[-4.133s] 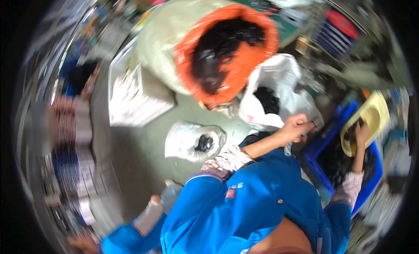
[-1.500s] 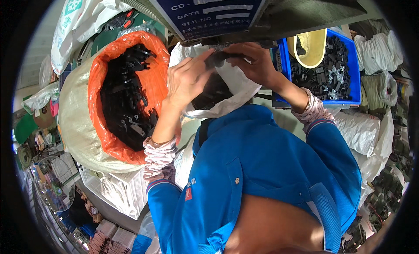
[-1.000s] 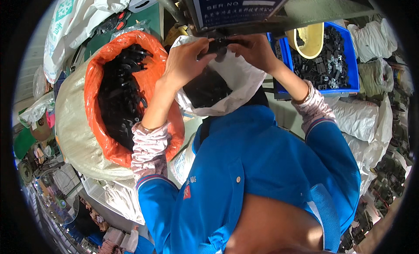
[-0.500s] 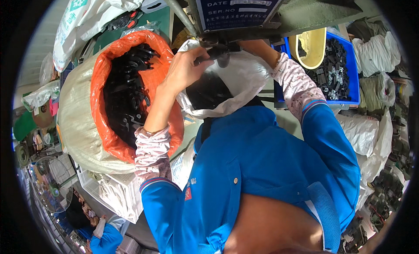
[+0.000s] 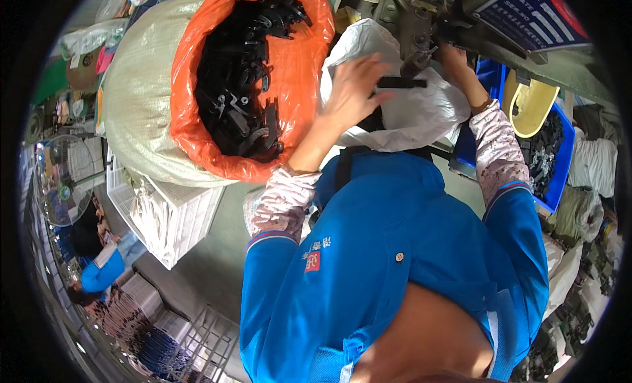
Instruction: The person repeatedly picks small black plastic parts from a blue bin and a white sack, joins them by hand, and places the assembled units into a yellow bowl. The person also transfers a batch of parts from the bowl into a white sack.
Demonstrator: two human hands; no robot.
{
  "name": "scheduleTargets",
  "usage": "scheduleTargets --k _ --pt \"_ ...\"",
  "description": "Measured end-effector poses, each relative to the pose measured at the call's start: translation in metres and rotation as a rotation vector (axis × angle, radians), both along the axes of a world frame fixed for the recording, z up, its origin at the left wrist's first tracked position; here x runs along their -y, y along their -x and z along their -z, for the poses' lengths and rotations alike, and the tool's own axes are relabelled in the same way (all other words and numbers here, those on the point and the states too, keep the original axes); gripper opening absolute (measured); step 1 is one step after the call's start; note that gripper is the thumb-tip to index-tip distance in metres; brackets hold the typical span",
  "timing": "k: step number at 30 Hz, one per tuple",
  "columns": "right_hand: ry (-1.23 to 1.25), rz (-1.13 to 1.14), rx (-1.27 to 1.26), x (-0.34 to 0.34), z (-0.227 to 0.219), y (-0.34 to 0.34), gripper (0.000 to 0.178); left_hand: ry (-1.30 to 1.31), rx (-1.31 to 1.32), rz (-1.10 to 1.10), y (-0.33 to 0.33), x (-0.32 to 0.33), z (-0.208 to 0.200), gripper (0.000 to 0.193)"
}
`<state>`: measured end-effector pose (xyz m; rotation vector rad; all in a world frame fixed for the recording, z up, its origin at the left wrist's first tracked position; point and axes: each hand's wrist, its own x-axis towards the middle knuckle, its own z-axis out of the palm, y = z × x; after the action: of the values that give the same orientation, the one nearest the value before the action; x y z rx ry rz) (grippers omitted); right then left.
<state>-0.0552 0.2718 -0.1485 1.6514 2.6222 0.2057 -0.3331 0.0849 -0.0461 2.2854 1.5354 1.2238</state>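
left hand point(image 5: 359, 90) hanging wide open, seemingly gripping nothing. black strip point(image 5: 404, 83) showing just right of its fingers, above white bag point(image 5: 428, 116). right hand point(image 5: 454, 62) sitting farther right, fingers hiding by machine point(image 5: 417, 37); cannot tell grip. likely binning strip; next move calling for keeping left fingers clear.

Grey floor point(image 5: 227, 255) shows beside a metal rack point(image 5: 212, 349), with a fan point(image 5: 66, 180) farther left.

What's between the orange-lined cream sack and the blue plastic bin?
The head view shows an open white plastic bag, the left hand over it, and the right forearm.
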Motion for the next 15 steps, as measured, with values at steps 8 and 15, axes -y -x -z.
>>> scheduleTargets --k 8,15 --pt "0.607 0.261 -1.339 0.044 -0.066 0.01 0.026 0.907 -0.503 -0.775 0.159 0.074 0.077 0.061" --pt "0.867 0.125 -1.7 0.113 -0.148 0.023 0.03 0.604 0.321 -0.7 0.145 0.076 0.045 0.045"
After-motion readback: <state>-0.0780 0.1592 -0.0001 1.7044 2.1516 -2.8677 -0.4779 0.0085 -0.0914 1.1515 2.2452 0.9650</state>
